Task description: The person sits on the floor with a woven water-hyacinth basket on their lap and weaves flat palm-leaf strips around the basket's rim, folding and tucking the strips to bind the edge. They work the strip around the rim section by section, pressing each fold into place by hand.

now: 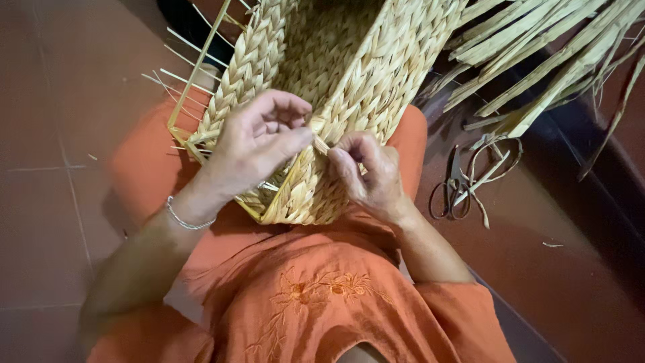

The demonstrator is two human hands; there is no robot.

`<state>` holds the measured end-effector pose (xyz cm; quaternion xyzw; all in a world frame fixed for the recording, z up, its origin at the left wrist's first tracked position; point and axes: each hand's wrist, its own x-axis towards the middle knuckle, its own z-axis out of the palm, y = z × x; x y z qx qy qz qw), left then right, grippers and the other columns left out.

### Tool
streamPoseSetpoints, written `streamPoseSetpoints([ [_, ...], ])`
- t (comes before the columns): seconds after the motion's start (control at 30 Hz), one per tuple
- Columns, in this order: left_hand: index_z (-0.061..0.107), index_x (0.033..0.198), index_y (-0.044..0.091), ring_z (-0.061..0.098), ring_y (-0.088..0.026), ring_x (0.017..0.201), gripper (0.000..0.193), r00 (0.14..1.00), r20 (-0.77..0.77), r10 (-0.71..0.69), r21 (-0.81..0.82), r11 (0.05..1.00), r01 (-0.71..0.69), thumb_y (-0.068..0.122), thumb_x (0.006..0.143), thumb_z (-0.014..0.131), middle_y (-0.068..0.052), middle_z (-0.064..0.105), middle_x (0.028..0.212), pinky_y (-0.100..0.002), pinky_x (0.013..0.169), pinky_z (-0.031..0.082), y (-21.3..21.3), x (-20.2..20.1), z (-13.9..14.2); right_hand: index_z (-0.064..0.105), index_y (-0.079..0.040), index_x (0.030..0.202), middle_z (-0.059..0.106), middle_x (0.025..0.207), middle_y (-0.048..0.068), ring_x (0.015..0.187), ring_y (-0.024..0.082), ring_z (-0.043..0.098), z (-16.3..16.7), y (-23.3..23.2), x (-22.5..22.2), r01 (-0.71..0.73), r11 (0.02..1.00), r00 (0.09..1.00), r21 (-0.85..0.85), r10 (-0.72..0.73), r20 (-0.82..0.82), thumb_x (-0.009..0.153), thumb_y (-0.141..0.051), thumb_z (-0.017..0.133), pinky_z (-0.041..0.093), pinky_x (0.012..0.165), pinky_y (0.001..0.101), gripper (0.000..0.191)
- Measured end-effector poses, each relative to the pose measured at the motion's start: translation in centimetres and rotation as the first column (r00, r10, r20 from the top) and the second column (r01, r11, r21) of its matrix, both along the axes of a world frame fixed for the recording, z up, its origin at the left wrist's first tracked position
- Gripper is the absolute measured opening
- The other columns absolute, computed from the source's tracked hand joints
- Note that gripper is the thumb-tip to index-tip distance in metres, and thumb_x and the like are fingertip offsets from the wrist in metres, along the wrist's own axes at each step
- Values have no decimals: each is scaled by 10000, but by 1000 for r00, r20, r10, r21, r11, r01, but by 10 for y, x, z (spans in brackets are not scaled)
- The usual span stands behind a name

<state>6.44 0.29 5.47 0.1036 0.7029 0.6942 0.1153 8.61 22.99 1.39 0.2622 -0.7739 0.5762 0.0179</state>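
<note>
Reddish-brown tiled floor [47, 134] fills the left of the view and runs on to the right, where it meets a dark raised edge at the far right. Seated on it, a person in an orange embroidered garment [316, 296] holds a pale straw-coloured basket of braided plant fibre [349, 60] across the lap, its mouth turned away toward the far side.

State of the work, as judged from the weave: the near wall and the right side of the basket are closed with tight braid down to the near corner. On the left side, thin yellow frame rods [191, 74] stand bare and project outward, so that portion appears unwoven.

Left hand [259, 144], wearing a thin silver bracelet [188, 218], lies over the basket's near wall with thumb and forefinger pinched on a short twisted fibre strand [320, 142]. Right hand [366, 176] is curled, fingertips nipping the same strand from the other side; both hands meet at the basket's near edge.

Surroundings: a loose bundle of dried flat fibre strips [537, 47] lies at the far right, well apart from the hands. Dark metal scissors [451, 188] rest on the floor to the right of the lap, among curled fibre offcuts [494, 161]. Nothing lies between the hands and the weave; the protruding rods sit just beside the left wrist.
</note>
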Motion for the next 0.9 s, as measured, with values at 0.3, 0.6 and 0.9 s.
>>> streamPoseSetpoints([
  [0.3,720,1044,-2,703,-122,733,111,986,-163,32,-244,967,-72,88,979,728,-74,741,922,-229,620,603,6,4,-3,561,7,1013,588,664,-4,556,72,561,-1,19,19,38,997,991,68,-46,128,1046,-40,627,429,500,227,88],
  [0.6,560,1284,-105,731,-355,886,367,787,-604,-126,-587,738,-332,48,978,694,-250,706,1011,-377,771,610,18,32,11,666,-25,924,622,726,-20,607,51,566,2,14,-12,-82,986,856,-146,145,497,1097,-167,509,453,506,224,273],
  [0.9,544,1239,-103,739,-355,851,288,785,-605,-131,-624,691,-366,-40,973,639,-258,698,943,-383,718,610,26,42,1,573,-19,799,520,638,-37,557,55,458,-3,-11,7,-49,993,953,-110,79,292,1090,-137,582,366,486,264,314],
])
